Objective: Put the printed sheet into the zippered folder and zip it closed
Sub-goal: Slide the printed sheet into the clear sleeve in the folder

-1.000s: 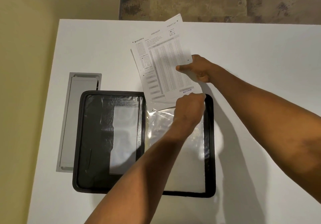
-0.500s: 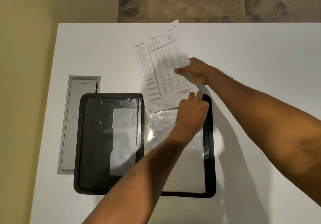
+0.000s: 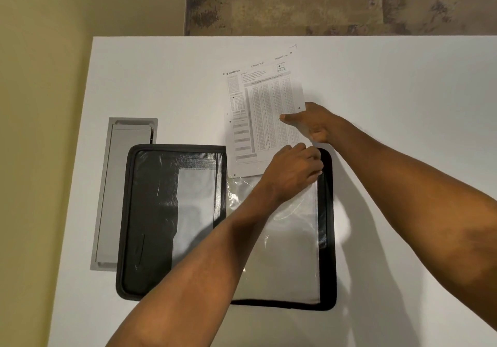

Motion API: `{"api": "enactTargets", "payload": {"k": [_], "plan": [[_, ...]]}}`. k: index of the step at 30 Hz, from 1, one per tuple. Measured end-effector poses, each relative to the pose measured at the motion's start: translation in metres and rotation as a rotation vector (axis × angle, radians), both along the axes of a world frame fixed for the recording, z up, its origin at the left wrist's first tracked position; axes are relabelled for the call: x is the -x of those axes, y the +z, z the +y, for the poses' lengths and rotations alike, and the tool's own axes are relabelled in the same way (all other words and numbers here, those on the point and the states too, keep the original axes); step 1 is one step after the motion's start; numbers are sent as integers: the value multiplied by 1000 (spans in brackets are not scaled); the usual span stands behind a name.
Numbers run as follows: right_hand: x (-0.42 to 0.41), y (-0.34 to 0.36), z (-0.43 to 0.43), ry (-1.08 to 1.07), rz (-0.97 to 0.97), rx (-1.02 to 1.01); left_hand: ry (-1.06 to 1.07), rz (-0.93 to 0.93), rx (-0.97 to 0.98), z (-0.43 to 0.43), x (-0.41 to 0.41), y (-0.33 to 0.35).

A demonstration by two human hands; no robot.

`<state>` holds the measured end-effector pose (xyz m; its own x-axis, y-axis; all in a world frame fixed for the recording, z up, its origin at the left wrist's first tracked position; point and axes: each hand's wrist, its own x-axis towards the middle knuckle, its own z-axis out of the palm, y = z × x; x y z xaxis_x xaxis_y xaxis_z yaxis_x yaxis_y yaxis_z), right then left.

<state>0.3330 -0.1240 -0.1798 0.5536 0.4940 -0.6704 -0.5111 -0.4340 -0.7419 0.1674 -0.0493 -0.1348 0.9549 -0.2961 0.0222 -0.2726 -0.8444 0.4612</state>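
Two bare forearms are reaching out over the white table, and the zippered folder is lying open flat beneath them, its black left panel off to the left of the left hand. Under the left wrist, a clear plastic sleeve is covering the folder's right panel, crinkling and catching the light. The left hand is sitting at the far edge of that sleeve with its fingers curled in and pinching there, right where the sheet's near edge meets the sleeve's mouth; whether it is gripping the plastic, the paper or both, I cannot tell from here. Just beyond it, nearly touching, the right hand is holding the printed sheet by its right edge, thumb lying on the printed face and fingers tucked behind. The sheet is standing out past both hands, tilted a little, its near corner overlapping the sleeve's far edge and most of it still outside the folder. A grey rectangular hatch is lying in the table, left of the folder.
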Motion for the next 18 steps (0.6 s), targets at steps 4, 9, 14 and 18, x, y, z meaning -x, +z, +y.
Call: {"api": "enactTargets", "payload": {"k": [4, 9, 14, 18], "plan": [[4, 1, 1, -26, -5, -9, -82, -10, -26, 1, -4, -1], [2, 3, 3, -27, 22, -10, -118, -14, -99, -1, -14, -4], [10, 8, -1, -29, -48, 104, -116, -32, -116, -3, -20, -7], [17, 11, -9, -52, -37, 136, -108, -54, -107, -5, -14, -10]]}}
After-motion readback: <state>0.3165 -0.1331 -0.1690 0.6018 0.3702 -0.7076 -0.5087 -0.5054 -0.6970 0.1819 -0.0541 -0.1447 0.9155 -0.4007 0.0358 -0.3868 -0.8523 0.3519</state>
